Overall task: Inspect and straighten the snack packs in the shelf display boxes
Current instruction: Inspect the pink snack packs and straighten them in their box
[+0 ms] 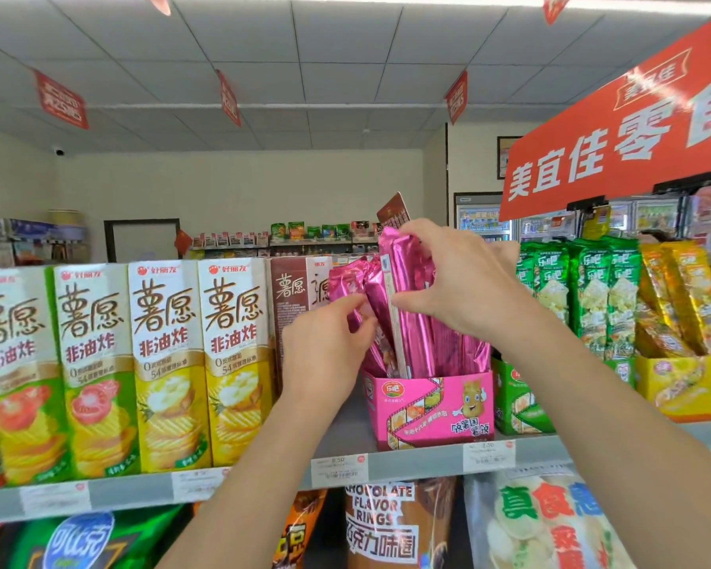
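On the top shelf (423,462), at its front edge and approx. mid-way along the visible stretch, a pink display box (432,408) is stood, w/ pink snack packs (448,347) held upright inside it. Both hands are raised to these packs. 1 leaning pack (345,281) at the box's left side is tilted out to the left, and it is pinched btwn thumb and fingers of the left hand (325,347), so that grip is clenched on foil. 1 raised pack (395,277), w/ a white seam strip turned to the camera, is stood higher than the rest; it is grasped by the right hand (460,285), thumb pressed at its side and fingers curled over the top, so this grip is closed too. The remaining packs are kept roughly upright toward the box's right side.

Just beside the pink box on the right, a green display box (518,400) w/ green packs (592,297) is set, then a yellow display box (682,388) w/ yellow packs (682,301). To the left, a brown carton (292,297) and 4 tall white chip cartons (165,363) are lined along the front edge. Price tags (339,470) are clipped to the edge strip. Large snack bags (382,523) are seen on the shelf below. A red sign (616,145) is hung above the right end.
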Demonstrator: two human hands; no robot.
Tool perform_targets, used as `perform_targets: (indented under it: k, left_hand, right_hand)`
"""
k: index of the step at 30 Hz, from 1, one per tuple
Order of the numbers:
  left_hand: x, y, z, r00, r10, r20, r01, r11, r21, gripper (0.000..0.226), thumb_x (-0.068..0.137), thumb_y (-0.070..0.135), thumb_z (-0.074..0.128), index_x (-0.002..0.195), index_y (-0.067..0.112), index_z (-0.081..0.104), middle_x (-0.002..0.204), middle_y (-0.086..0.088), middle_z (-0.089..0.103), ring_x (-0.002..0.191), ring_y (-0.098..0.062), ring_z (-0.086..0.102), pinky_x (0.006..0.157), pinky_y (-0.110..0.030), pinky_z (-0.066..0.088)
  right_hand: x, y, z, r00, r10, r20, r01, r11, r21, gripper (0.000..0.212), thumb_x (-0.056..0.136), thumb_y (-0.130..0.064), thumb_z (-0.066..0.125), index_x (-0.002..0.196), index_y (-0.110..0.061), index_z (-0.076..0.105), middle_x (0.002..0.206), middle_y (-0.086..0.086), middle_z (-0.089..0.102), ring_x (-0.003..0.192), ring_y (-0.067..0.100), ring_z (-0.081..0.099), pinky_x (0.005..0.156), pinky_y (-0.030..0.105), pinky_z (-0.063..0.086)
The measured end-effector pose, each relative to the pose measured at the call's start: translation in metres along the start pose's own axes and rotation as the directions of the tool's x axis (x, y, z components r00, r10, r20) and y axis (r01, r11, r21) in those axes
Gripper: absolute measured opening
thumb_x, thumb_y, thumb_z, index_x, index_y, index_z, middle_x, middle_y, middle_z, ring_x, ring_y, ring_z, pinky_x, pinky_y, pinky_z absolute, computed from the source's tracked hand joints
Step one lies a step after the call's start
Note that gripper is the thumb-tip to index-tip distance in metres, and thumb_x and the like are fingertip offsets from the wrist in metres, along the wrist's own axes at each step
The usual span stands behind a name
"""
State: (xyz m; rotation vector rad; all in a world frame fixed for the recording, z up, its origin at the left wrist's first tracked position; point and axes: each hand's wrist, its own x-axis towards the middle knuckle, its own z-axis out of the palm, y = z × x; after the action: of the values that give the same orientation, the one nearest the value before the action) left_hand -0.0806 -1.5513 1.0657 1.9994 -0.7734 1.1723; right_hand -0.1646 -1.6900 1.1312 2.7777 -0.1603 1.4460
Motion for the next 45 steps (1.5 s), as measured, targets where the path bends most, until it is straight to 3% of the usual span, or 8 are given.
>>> perform_targets:
  k: [9,16,20,25,29,33,41,45]
  left_hand:
    - [0.037,0.019,-0.028,0.960,0.010,-0.281,-0.028,0.998,-0.062,0.022,0.092,0.039,0.061,0.114,0.036,0.067,0.089,0.005,0.053,0.067,-0.012,0.053,0.062,-0.022,0.036]
    - [0.036,0.021,-0.061,0.916,0.100,-0.389,-0.180,0.968,-0.175,0.075,0.087,0.022,0.065,0.151,0.031,0.027,0.098,-0.004,0.046,0.072,-0.006,0.046,0.066,-0.006,0.038]
    - [0.020,0.015,-0.069,0.946,-0.026,-0.323,-0.084,0.943,-0.322,0.087,0.084,0.030,0.067,0.154,0.022,0.016,0.093,0.000,0.056,0.070,-0.008,0.052,0.065,-0.018,0.043]
    - [-0.003,0.011,-0.070,0.951,-0.139,-0.277,-0.010,0.880,-0.474,0.043,0.082,0.025,0.068,0.123,0.028,0.055,0.093,0.010,0.061,0.069,0.000,0.056,0.061,-0.011,0.043]
    - [-0.020,0.018,-0.066,0.930,-0.193,-0.314,-0.043,0.789,-0.612,0.036,0.081,0.018,0.072,0.102,0.039,0.051,0.084,0.024,0.062,0.067,0.002,0.058,0.062,-0.013,0.046]
    - [-0.035,0.026,-0.058,0.931,-0.261,-0.254,-0.008,0.681,-0.732,0.031,0.080,0.027,0.072,0.097,0.039,0.049,0.079,0.024,0.061,0.066,0.000,0.057,0.063,-0.021,0.047]
    - [-0.051,0.032,-0.066,0.966,-0.259,0.020,0.113,0.351,-0.929,0.015,0.090,0.039,0.061,0.079,0.030,0.056,0.074,0.003,0.063,0.062,-0.010,0.058,0.055,-0.025,0.049]
    - [-0.059,0.041,-0.064,0.944,-0.329,-0.020,0.104,0.355,-0.929,0.024,0.093,0.028,0.058,0.068,0.028,0.057,0.060,0.009,0.056,0.052,-0.006,0.051,0.048,-0.021,0.044]
  right_hand:
    - [-0.004,0.004,0.005,0.990,-0.140,0.030,0.142,0.989,-0.046,0.040,0.085,-0.058,0.060,0.119,-0.038,0.053,0.116,-0.012,0.060,0.107,0.014,0.055,0.081,0.040,0.023]
    - [-0.016,0.006,0.017,0.972,-0.228,0.048,0.229,0.973,-0.020,0.065,0.086,-0.051,0.059,0.144,-0.046,0.029,0.159,-0.007,0.020,0.144,0.013,0.018,0.099,0.050,0.023]
    - [-0.024,-0.002,0.017,0.971,-0.239,-0.033,0.239,0.971,0.020,0.067,0.088,-0.048,0.054,0.148,-0.047,0.022,0.162,-0.007,0.014,0.148,0.014,0.009,0.103,0.053,0.021]
    - [-0.053,-0.012,0.006,0.954,-0.052,-0.295,0.160,0.921,0.356,0.044,0.095,-0.037,0.050,0.139,-0.032,0.048,0.142,-0.011,0.047,0.135,0.007,0.038,0.107,0.050,0.032]
    - [-0.109,-0.027,0.011,0.993,-0.104,0.049,0.040,0.712,0.701,0.060,0.087,-0.075,0.041,0.142,-0.054,0.030,0.130,-0.040,0.044,0.120,-0.016,0.043,0.094,0.018,0.042]
    - [-0.144,-0.032,0.034,0.995,-0.074,0.063,0.019,0.785,0.619,0.051,0.092,-0.070,0.033,0.140,-0.061,0.020,0.128,-0.055,0.027,0.122,-0.029,0.026,0.094,-0.003,0.022]
    - [-0.173,-0.025,0.038,0.998,0.044,-0.048,0.012,0.602,0.798,0.034,0.101,-0.048,0.038,0.134,-0.053,0.046,0.131,-0.040,0.051,0.124,-0.014,0.047,0.095,0.000,0.033]
    - [-0.185,-0.018,0.038,0.997,0.079,0.002,-0.042,0.500,0.865,0.039,0.099,-0.053,0.043,0.135,-0.044,0.053,0.127,-0.031,0.059,0.121,-0.007,0.054,0.093,0.004,0.039]
